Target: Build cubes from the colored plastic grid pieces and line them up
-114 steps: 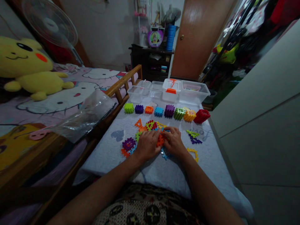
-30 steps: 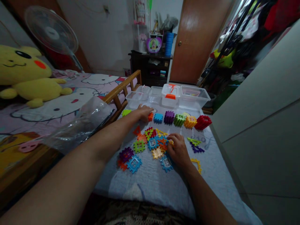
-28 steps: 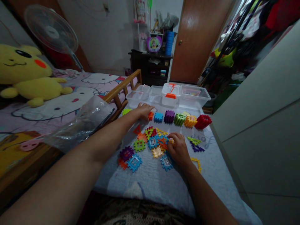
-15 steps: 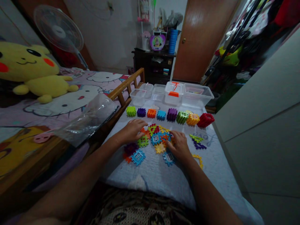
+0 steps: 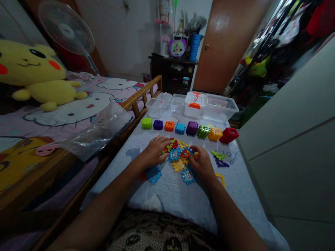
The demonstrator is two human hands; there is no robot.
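Observation:
A loose pile of notched plastic building tiles lies on the bed-sheet-like cloth (image 5: 157,190) between my hands. In it are a blue window tile (image 5: 174,154), a yellow tile (image 5: 178,165) and small red and green pieces. My left hand (image 5: 156,151) rests over the pile's left edge, thumb and fingers apart, covering several tiles. At the right edge my right hand (image 5: 202,162) curves over orange and blue pieces, its thumb and fingers apart. Another blue window tile (image 5: 188,176) lies just below that hand. Below my left wrist is a blue tile (image 5: 154,175), partly hidden.
Stacks of tiles sorted by colour stand in a row behind the pile, from lime green (image 5: 146,123) to red (image 5: 229,135). Clear plastic boxes (image 5: 220,108) line the back. A green triangle piece (image 5: 218,155) and a yellow frame (image 5: 220,179) lie at the right. A wooden rail (image 5: 141,92) borders the left.
My left hand has moved right over the pile, covering the green and orange tiles there. The dark purple tile near my left wrist is now hidden. My right hand stays nearly in place.

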